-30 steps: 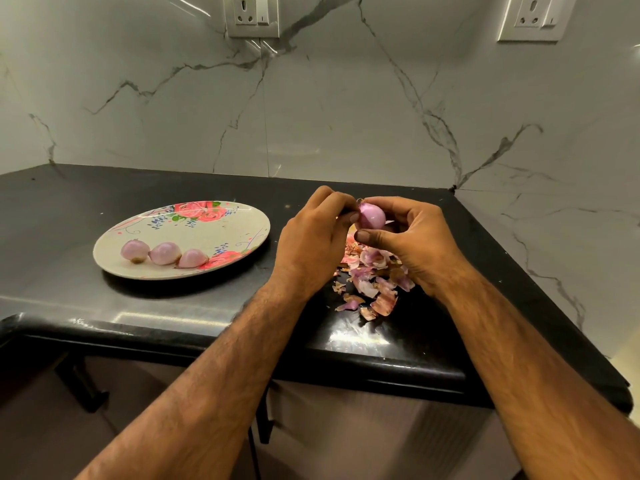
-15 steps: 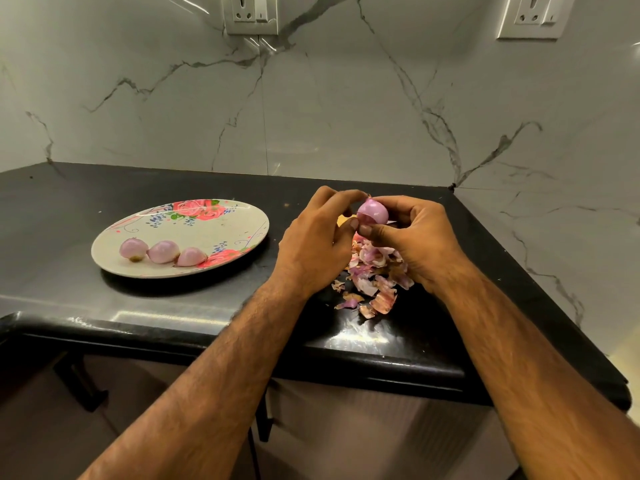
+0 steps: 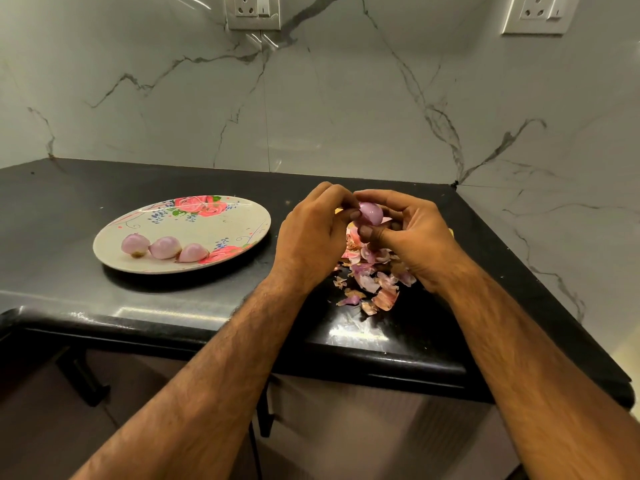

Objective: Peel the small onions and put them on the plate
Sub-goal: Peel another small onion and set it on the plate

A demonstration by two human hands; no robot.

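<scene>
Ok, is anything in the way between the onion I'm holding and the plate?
Nothing visible does. Only the left hand sits on that side of the onion; the counter between it and the plate is bare. Three peeled onions lie on the plate's near left.

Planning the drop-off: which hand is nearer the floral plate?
Left. The left hand sits just right of the plate, apart from it; the right hand lies farther right, beyond the held onion.

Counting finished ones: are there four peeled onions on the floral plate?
No, three peeled onions lie on the floral plate; a fourth onion is held by the left hand and right hand.
</scene>
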